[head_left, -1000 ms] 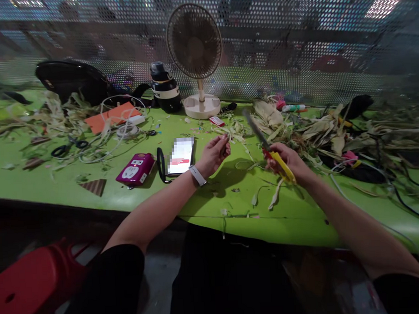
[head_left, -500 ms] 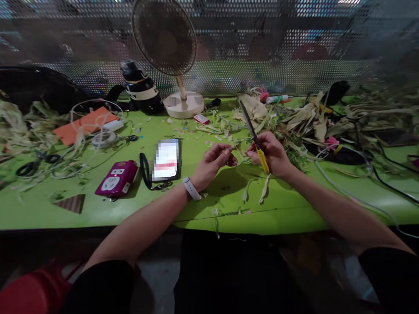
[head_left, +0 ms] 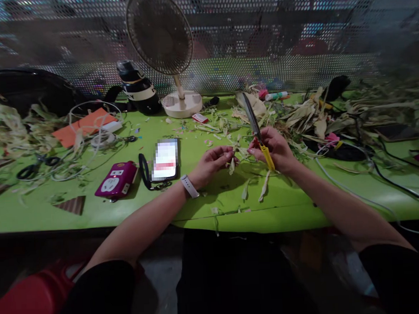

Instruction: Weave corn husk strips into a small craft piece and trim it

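Note:
My right hand (head_left: 276, 149) grips yellow-handled scissors (head_left: 260, 136), their dark blades pointing up and away from me. My left hand (head_left: 213, 161) pinches a small strip of dried corn husk (head_left: 236, 154) that runs across to the fingers of my right hand. Both hands hover close together just above the green table (head_left: 295, 209). A white band sits on my left wrist. Cut husk scraps (head_left: 264, 189) lie on the table under my hands.
A phone (head_left: 165, 160), a magenta power strip (head_left: 116, 179) and black scissors (head_left: 34, 167) lie to the left. A fan (head_left: 163, 43), a black bottle (head_left: 139, 88) and an orange sheet (head_left: 85, 125) stand behind. Husk piles (head_left: 319, 115) and cables (head_left: 369, 168) fill the right. A red stool (head_left: 28, 301) is lower left.
My hands have come together from a wider spread. The right hand with the scissors moved left toward the left hand, and the husk strip now spans both. The view shifted right.

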A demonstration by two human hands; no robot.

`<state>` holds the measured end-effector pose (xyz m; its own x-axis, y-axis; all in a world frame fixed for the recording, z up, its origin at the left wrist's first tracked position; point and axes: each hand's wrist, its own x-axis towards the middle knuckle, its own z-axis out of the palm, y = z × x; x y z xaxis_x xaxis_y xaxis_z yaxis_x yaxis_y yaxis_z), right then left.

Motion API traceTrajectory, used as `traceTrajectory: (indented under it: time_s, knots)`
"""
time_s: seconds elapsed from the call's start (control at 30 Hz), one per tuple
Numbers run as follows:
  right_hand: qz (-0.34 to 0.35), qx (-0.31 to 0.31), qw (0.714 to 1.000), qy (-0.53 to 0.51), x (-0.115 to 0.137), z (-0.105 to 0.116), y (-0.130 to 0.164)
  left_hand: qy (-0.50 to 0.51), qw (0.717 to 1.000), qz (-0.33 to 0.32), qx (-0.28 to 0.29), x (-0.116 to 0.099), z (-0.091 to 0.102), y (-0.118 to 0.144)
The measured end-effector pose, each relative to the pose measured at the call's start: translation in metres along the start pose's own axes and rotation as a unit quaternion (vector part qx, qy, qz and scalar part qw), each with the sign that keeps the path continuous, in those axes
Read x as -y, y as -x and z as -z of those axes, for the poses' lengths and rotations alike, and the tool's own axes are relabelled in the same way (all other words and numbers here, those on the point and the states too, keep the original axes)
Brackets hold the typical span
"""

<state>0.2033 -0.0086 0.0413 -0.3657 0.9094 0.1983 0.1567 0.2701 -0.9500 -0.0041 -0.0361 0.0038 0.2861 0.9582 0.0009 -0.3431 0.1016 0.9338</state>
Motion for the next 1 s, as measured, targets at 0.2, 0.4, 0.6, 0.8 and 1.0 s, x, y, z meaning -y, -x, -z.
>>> traceTrajectory:
  time_s: [0.2,0.4,0.6,0.8,1.0]
  knots:
    - [-0.008,0.013,1.000,0.005,0.002,0.000,0.000,0.027,0.999,0.032,-0.001,-0.002,-0.003,0.002]
    - [-0.006,0.013,1.000,-0.011,0.004,-0.001,0.001,0.032,0.997,0.060,0.028,-0.001,-0.004,0.002]
    - [-0.031,-0.031,0.999,-0.032,-0.005,0.000,-0.004,0.076,0.992,0.093,0.023,-0.004,-0.007,0.002]
    - [-0.026,-0.040,0.999,0.015,-0.019,0.001,-0.011,0.118,0.987,0.107,-0.029,-0.008,-0.010,0.001]
    - [0.039,-0.105,0.958,0.264,-0.010,0.009,-0.006,0.175,0.968,0.038,-0.175,-0.014,-0.006,-0.007]
